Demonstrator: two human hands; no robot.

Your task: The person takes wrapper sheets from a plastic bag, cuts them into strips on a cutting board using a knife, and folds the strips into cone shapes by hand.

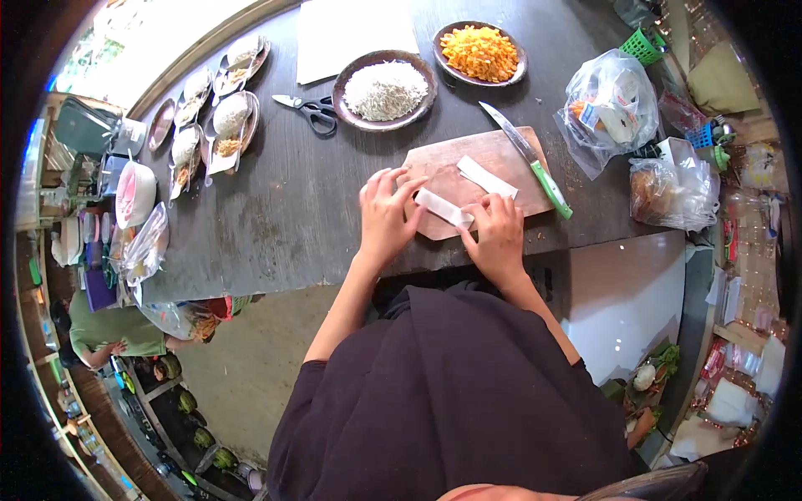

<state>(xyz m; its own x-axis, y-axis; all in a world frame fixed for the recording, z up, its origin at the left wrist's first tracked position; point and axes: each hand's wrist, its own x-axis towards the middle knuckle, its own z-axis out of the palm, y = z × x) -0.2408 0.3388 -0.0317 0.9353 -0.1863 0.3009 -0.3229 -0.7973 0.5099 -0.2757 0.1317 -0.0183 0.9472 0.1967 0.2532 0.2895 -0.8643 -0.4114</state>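
Observation:
A short white strip [444,207] lies slanted on the wooden cutting board [434,159]. Its right end is pinched between the thumb and fingers of my right hand [496,234]. My left hand [388,213] is at the strip's left end, thumb and fingers apart; whether it touches the strip is hard to tell. A second white piece [487,177] rests on the board just beyond my right hand. Along the board's right side lies a knife with a green handle [550,190], its blade pointing away from me.
Beyond the board stand a plate of white shreds [385,90] and a plate of orange pieces [479,53]. Scissors [318,113] lie left of them. Plates with rice [230,115] stand at left, plastic bags [612,102] at right. Another person [109,330] is at lower left.

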